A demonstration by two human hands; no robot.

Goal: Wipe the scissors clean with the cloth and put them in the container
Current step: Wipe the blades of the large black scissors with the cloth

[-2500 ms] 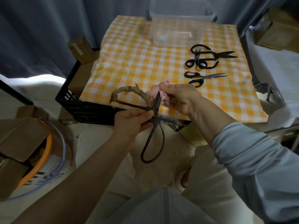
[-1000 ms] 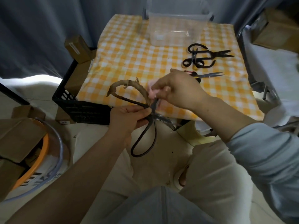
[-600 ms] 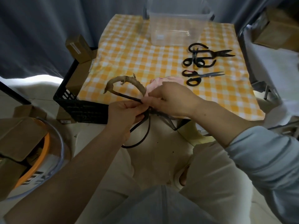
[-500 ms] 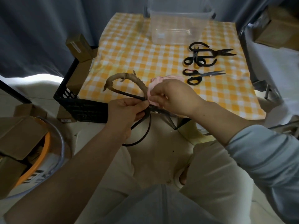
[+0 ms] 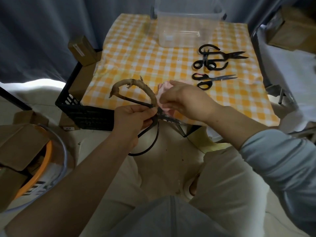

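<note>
A large pair of old black scissors (image 5: 150, 134), one handle loop wrapped in tan cord, hangs over my lap near the table's front edge. My left hand (image 5: 131, 115) grips them at the pivot. My right hand (image 5: 184, 101) pinches a pink cloth (image 5: 162, 93) against the blades beside the pivot; the blades are mostly hidden under that hand. A clear plastic container (image 5: 186, 23) stands at the far end of the yellow checked tablecloth (image 5: 140, 57).
Two black scissors (image 5: 213, 57) lie crossed at the right of the table, a smaller pair (image 5: 210, 80) in front of them. A black crate (image 5: 82, 110) with cardboard boxes sits left of the table. An orange-rimmed hoop and boxes fill the floor at left.
My right hand with the cloth has slid along the blades toward the pivot. The scissors have turned, the lower loop swinging left. My left hand's hold has stayed.
</note>
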